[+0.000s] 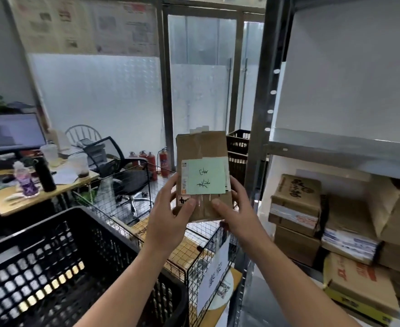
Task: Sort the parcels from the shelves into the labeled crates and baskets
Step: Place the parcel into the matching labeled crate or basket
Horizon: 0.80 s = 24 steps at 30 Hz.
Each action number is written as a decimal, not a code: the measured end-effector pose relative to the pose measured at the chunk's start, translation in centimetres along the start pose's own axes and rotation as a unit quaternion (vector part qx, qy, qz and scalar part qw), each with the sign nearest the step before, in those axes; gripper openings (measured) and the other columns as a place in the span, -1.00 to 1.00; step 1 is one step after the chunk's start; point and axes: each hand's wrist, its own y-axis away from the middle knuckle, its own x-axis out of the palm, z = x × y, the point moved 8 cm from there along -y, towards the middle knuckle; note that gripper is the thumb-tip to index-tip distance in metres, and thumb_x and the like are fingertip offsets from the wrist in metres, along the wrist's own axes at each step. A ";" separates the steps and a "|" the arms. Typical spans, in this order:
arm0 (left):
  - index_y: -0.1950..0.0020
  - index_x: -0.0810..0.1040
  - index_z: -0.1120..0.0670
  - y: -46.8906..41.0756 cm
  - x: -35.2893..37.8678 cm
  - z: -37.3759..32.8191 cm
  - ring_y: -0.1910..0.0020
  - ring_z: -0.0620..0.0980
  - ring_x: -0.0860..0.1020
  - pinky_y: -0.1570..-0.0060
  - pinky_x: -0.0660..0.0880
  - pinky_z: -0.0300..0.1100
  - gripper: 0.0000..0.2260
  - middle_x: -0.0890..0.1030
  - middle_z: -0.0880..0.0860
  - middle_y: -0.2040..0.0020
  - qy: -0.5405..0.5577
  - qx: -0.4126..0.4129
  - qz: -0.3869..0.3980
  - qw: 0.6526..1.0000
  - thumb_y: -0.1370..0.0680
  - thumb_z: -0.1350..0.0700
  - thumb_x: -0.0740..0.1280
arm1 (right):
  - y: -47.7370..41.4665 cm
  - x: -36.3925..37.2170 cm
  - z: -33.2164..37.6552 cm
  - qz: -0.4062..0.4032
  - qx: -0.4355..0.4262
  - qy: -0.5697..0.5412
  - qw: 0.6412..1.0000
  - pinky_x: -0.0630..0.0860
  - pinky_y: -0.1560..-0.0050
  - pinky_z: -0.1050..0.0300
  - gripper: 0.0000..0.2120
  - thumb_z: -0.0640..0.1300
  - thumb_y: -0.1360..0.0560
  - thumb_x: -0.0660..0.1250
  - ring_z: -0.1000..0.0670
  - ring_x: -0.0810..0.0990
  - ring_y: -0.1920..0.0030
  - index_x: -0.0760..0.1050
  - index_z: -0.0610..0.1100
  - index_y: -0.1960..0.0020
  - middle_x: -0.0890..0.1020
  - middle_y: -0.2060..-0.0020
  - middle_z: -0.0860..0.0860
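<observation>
- Above the wire basket, centre: both hands hold a brown parcel upright, green note on its front.
- Left hand and right hand: fingers curled round its lower edges.
- Black crate near left.

The parcel sat between the left hand and the right hand, above the wire basket, with the crate left and the shelf right.

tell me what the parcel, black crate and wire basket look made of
The parcel looks like matte brown cardboard, judging by its creases, with a pale green paper note stuck on. The crate is likely black moulded plastic, given its regular lattice holes and dull sheen. The basket is a thin metal wire grid, probably dark-coated.
</observation>
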 end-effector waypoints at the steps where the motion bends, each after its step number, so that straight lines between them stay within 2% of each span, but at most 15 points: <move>1: -0.48 0.24 -0.27 -0.4 -0.5 0.7 -0.30 -0.14 0.46 -0.23 0.49 0.09 -0.46 0.43 -0.15 -0.39 -0.015 -0.005 -0.005 1.000 -0.53 -0.20 0.34 | -0.9 0.6 -0.2 0.001 -0.008 -0.005 1.000 0.59 -0.24 -0.10 -0.42 0.00 -0.52 0.47 0.08 0.60 -0.18 0.28 0.49 -0.32 0.49 -0.21 0.29; 3: -0.50 0.23 -0.22 -1.2 -1.7 2.5 -0.30 -0.12 0.47 -0.21 0.52 0.02 -0.44 0.43 -0.14 -0.41 -0.033 -0.020 -0.025 0.999 -0.54 -0.15 0.36 | -2.8 2.0 -0.8 0.010 -0.013 -0.003 1.000 0.61 -0.24 -0.11 -0.44 -0.07 -0.53 0.47 0.08 0.62 -0.15 0.32 0.41 -0.33 0.50 -0.20 0.23; 5: -0.51 0.24 -0.20 -2.0 -2.6 4.3 -0.29 -0.13 0.48 -0.13 0.50 -0.29 -0.43 0.43 -0.14 -0.41 -0.052 -0.031 -0.044 0.997 -0.54 -0.09 0.37 | -5.0 3.3 -1.9 0.027 -0.006 -0.002 1.000 0.61 -0.23 -0.12 -0.45 -0.09 -0.54 0.47 0.05 0.62 -0.17 0.35 0.34 -0.36 0.51 -0.22 0.20; 6: -0.51 0.24 -0.19 -2.4 -3.0 5.2 -0.28 -0.14 0.47 -0.12 0.47 -0.35 -0.42 0.43 -0.15 -0.41 -0.065 -0.035 -0.053 0.996 -0.53 -0.09 0.37 | -6.3 3.9 -2.7 0.037 0.002 -0.006 0.999 0.62 -0.22 -0.12 -0.47 -0.10 -0.55 0.46 0.03 0.62 -0.18 0.36 0.33 -0.36 0.51 -0.23 0.17; 9: -0.51 0.17 -0.22 -4.3 -4.2 8.1 -0.27 -0.18 0.40 -0.18 0.41 -0.17 -0.39 0.36 -0.22 -0.38 -0.096 -0.063 -0.076 0.991 -0.53 -0.10 0.38 | -10.5 6.1 -5.1 0.070 0.032 -0.031 0.997 0.65 -0.16 -0.09 -0.50 -0.13 -0.55 0.46 -0.05 0.63 -0.19 0.42 0.37 -0.30 0.53 -0.26 0.05; 12: -0.56 0.15 -0.17 -7.2 -6.4 12.4 -0.33 -0.13 0.37 -0.26 0.41 -0.06 -0.34 0.33 -0.12 -0.47 -0.085 -0.113 -0.116 0.983 -0.53 -0.13 0.38 | -15.0 8.2 -8.1 0.136 0.084 -0.042 0.986 0.68 -0.02 -0.01 -0.53 -0.18 -0.56 0.43 -0.09 0.68 -0.10 0.44 0.29 -0.30 0.55 -0.25 -0.06; 14: -0.54 0.15 -0.23 -9.1 -8.5 14.6 -0.43 -0.06 0.32 -0.37 0.37 0.11 -0.33 0.28 -0.09 -0.51 -0.078 -0.143 -0.155 0.974 -0.51 -0.18 0.39 | -17.9 9.4 -10.2 0.198 0.129 -0.043 0.971 0.67 0.07 0.07 -0.55 -0.20 -0.55 0.43 -0.05 0.72 -0.02 0.46 0.23 -0.30 0.58 -0.24 -0.09; 18: -0.47 0.15 -0.39 -13.0 -12.1 19.0 -0.47 -0.04 0.26 -0.42 0.31 0.11 -0.33 0.22 -0.19 -0.46 -0.065 -0.215 -0.191 0.956 -0.48 -0.15 0.44 | -22.7 12.4 -14.0 0.340 0.188 -0.018 0.922 0.64 -0.03 0.06 -0.45 -0.11 -0.41 0.48 -0.05 0.71 -0.09 0.49 0.15 -0.36 0.64 -0.21 -0.08; 20: -0.45 0.20 -0.39 -14.2 -13.2 21.1 -0.35 -0.09 0.40 -0.31 0.44 -0.02 -0.34 0.30 -0.20 -0.36 -0.055 -0.250 -0.183 0.949 -0.44 -0.15 0.44 | -24.3 14.1 -15.9 0.399 0.212 -0.015 0.892 0.64 -0.09 0.00 -0.48 -0.11 -0.39 0.44 -0.09 0.69 -0.13 0.52 0.16 -0.33 0.69 -0.14 -0.05; 22: -0.41 0.38 -0.24 -14.7 -13.5 22.3 -0.11 -0.16 0.56 -0.05 0.54 -0.28 -0.52 0.48 -0.19 -0.18 -0.044 -0.278 -0.156 0.947 -0.53 -0.01 0.42 | -25.5 15.5 -17.7 0.423 0.226 -0.021 0.877 0.63 -0.12 -0.06 -0.49 -0.11 -0.39 0.45 -0.13 0.68 -0.15 0.54 0.15 -0.31 0.67 -0.17 -0.08; 23: -0.32 0.46 -0.18 -14.8 -13.6 22.7 -0.04 -0.15 0.60 0.05 0.55 -0.32 -0.64 0.55 -0.18 -0.10 -0.046 -0.286 -0.146 0.946 -0.55 0.05 0.41 | -26.3 15.9 -18.5 0.417 0.231 -0.032 0.879 0.64 -0.09 -0.05 -0.48 -0.12 -0.38 0.47 -0.15 0.68 -0.14 0.53 0.10 -0.33 0.63 -0.21 -0.12; 24: -0.22 0.51 -0.19 -14.9 -14.0 23.0 -0.03 -0.09 0.63 0.06 0.56 -0.28 -0.72 0.60 -0.16 -0.05 -0.059 -0.290 -0.148 0.944 -0.55 0.07 0.41 | -27.2 16.3 -19.2 0.396 0.235 -0.050 0.886 0.65 -0.04 -0.01 -0.46 -0.12 -0.39 0.51 -0.16 0.68 -0.13 0.50 0.06 -0.35 0.58 -0.25 -0.15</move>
